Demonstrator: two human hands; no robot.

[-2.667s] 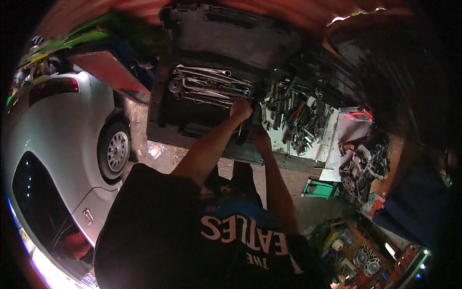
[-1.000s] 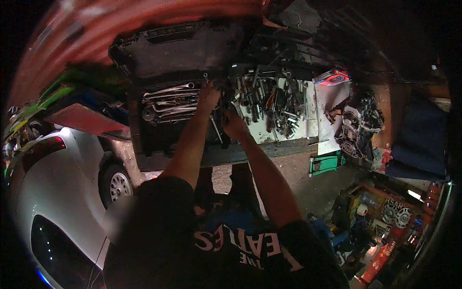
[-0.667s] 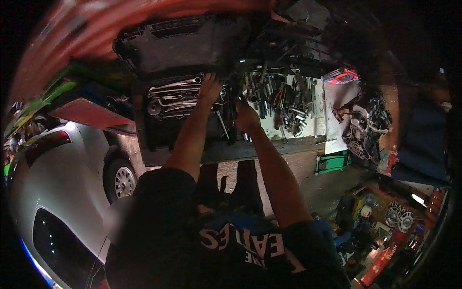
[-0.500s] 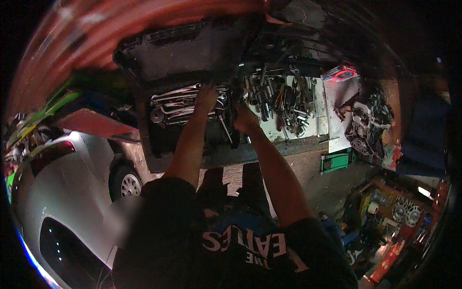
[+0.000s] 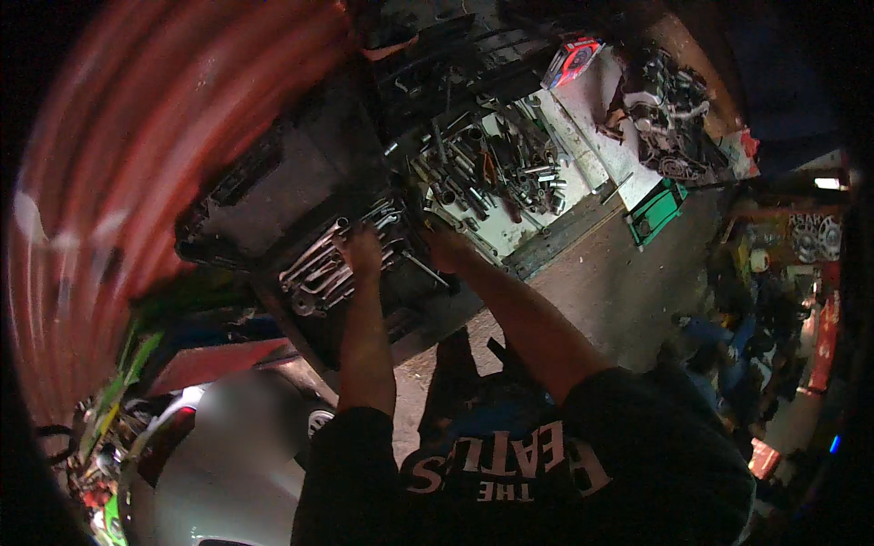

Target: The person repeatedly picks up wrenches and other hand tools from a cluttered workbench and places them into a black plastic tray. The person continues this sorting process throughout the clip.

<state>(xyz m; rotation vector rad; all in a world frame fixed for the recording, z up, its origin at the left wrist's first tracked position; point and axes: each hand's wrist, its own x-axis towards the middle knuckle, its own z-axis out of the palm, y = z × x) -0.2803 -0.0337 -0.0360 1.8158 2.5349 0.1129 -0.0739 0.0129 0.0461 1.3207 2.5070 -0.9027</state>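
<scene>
A black toolbox (image 5: 401,332) with its lid (image 5: 273,196) raised holds a row of shiny wrenches (image 5: 314,264). My left hand (image 5: 363,251) is down among them, its fingers curled. Shadow hides what lies in its grasp. One long thin metal tool (image 5: 425,269) slants across the box's near right part. My right hand (image 5: 444,247) is at the box's right wall, fingers bent in the dark; whether they grip the wall or a tool does not show. Just right of it, many sockets and hand tools (image 5: 492,168) lie on a white surface.
An engine part (image 5: 665,109) stands at the far right of the bench, near a red box (image 5: 574,62). A green metal frame (image 5: 657,214) is below it. Corrugated red metal sheeting (image 5: 137,146) rises at left, with a silver car (image 5: 228,464) below.
The whole view has turned, so the toolbox and bench now slope up to the right. My left hand stays at the wrenches and my right hand at the box's right side.
</scene>
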